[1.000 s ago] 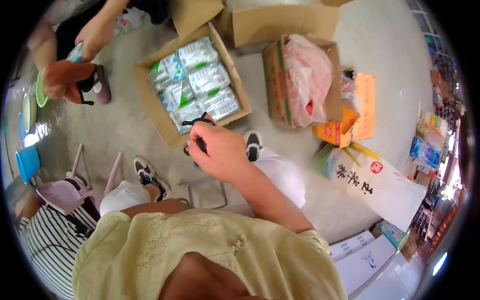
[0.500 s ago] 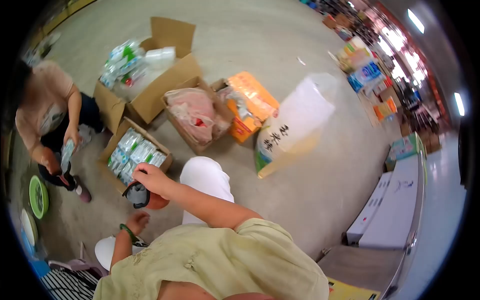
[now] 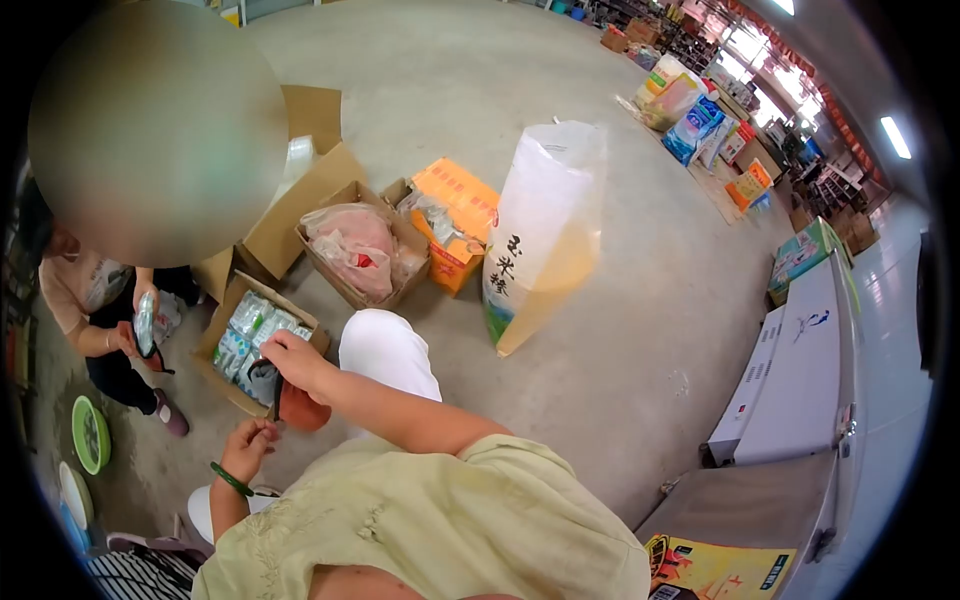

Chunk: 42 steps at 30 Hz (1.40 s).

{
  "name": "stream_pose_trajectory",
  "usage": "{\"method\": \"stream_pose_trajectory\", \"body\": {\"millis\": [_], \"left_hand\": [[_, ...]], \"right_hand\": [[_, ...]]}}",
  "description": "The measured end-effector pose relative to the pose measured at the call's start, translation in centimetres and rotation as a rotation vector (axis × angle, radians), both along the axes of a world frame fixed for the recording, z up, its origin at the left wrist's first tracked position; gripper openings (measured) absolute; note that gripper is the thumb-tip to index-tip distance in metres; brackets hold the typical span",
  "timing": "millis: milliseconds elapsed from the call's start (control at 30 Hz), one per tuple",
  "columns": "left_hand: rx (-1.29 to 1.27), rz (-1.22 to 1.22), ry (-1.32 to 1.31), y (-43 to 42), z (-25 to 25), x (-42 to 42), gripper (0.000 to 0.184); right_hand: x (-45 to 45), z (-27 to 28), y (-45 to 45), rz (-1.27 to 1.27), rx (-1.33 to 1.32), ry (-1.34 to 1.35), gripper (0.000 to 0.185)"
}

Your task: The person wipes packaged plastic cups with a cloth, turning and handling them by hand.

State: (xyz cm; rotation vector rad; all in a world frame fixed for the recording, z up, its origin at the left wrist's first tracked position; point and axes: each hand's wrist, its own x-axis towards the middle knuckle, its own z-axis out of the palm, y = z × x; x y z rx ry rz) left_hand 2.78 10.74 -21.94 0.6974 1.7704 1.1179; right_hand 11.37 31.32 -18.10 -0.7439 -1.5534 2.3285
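Observation:
An orange-brown pouch (image 3: 303, 408) with a grey lining and black edging hangs in front of my lap, over the near corner of a carton. My right hand (image 3: 292, 358) is closed on its upper edge. Lower and to the left, my left hand (image 3: 254, 446), below a green bangle (image 3: 231, 478), has its fingers pinched at the lower end of the pouch's black strap (image 3: 278, 396). Beneath the right hand, the open carton (image 3: 232, 392) is filled with several clear-wrapped packets (image 3: 252, 315) in green and white.
Opposite sits a person (image 3: 95, 285) holding a clear packet (image 3: 146, 318). Bigger cartons (image 3: 290, 215), an orange box (image 3: 455, 195) and a tall white sack (image 3: 545, 215) stand ahead. Green (image 3: 80, 440) and white basins lie left; a white chest (image 3: 785, 390) is at right.
My left hand has risen towards the pouch and its fingers have closed at the strap. The right hand keeps its hold. My view has shifted, and a blurred round patch now covers the upper left.

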Motion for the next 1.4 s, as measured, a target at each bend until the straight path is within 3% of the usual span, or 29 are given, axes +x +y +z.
{"method": "stream_pose_trajectory", "body": {"millis": [133, 200, 267, 333, 400, 467, 600, 667, 767, 933, 1000, 1033, 1133, 1200, 1367, 1400], "left_hand": [[0.182, -0.045, 0.044, 0.4, 3.2, 1.2, 0.021], [0.322, 0.046, -0.16, 0.8, 4.1, 3.1, 0.035], [0.277, -0.088, -0.011, 1.0, 4.6, 3.8, 0.051], [0.33, 0.051, 0.098, 1.4, 4.4, 5.7, 0.053], [0.305, 0.144, 0.255, 1.1, 3.1, 5.7, 0.053], [0.377, 0.212, 0.092, 1.0, 2.2, 5.3, 0.051], [0.361, 0.19, 0.09, -1.8, 2.1, 5.7, 0.044], [0.336, 0.217, 0.18, -3.5, 1.3, 5.8, 0.039], [0.403, 0.245, -0.033, -5.7, 1.4, 6.2, 0.031], [0.387, 0.382, 0.019, -8.4, 0.9, 5.1, 0.023], [0.296, 0.323, 0.257, -8.8, 2.2, 4.6, 0.027], [0.298, 0.298, 0.526, -8.6, 1.4, 3.9, 0.035], [0.271, 0.365, 0.891, -8.4, 1.7, 2.8, 0.038], [0.265, 0.355, 0.898, -8.7, 2.5, 2.2, 0.036], [0.107, 0.284, 0.697, -10.4, 4.7, 1.1, 0.028], [0.057, 0.262, 0.739, -10.6, 4.1, 0.9, 0.03]], "right_hand": [[0.7, 0.5, -0.9, 0.01, 0.085, 0.041, 0.022], [0.8, -0.9, -1.4, 0.076, 0.103, 0.115, 0.027], [2.0, 1.2, -2.5, 0.171, 0.025, 0.062, 0.026], [2.5, 1.9, -3.3, 0.265, 0.023, 0.104, 0.027], [2.5, 3.1, -3.9, 0.315, 0.003, 0.091, 0.029], [2.5, 3.6, -4.1, 0.398, 0.029, 0.077, 0.035], [2.6, 3.3, -5.2, 0.434, 0.128, -0.039, 0.043], [2.3, 2.5, -5.8, 0.437, 0.083, -0.031, 0.038], [2.2, 3.0, -6.4, 0.448, 0.092, -0.062, 0.028], [1.5, 1.9, -4.0, 0.338, 0.223, -0.093, 0.024], [1.0, 1.1, -2.4, 0.302, 0.156, -0.139, 0.025], [1.1, 2.6, -2.9, 0.224, 0.17, -0.176, 0.023], [0.0, 1.2, -1.1, 0.17, 0.145, -0.106, 0.017], [-1.1, -1.2, 0.7, 0.156, 0.146, 0.052, 0.016], [-1.9, 2.2, -1.2, 0.145, 0.189, -0.037, 0.016], [-2.5, 1.0, -0.8, 0.175, 0.288, 0.092, 0.016]]}}
